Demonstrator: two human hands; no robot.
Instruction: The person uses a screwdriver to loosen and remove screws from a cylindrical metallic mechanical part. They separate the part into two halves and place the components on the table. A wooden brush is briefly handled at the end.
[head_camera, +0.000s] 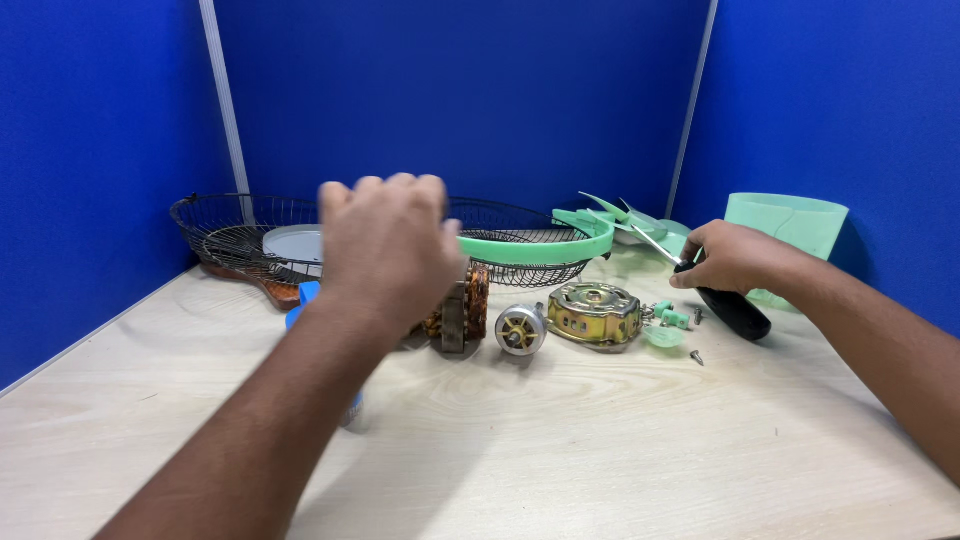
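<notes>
My left hand (388, 250) is raised above the table with its back to the camera, fingers curled, over a motor stator with copper windings (462, 308); what it holds, if anything, is hidden. My right hand (735, 258) grips a screwdriver with a black handle (738, 312) and a metal shaft pointing up to the left. Between the hands lie a small round rotor piece (521, 329) and a gold metal motor housing (594, 314). Small green plastic parts (668, 322) and a screw (696, 356) lie beside the housing.
Two black wire fan guards (225, 232), one with a green rim (535, 248), rest at the back of the wooden table (600, 450). Green fan blades (625, 218) and a green plastic cover (790, 225) sit back right. Blue partition walls enclose three sides.
</notes>
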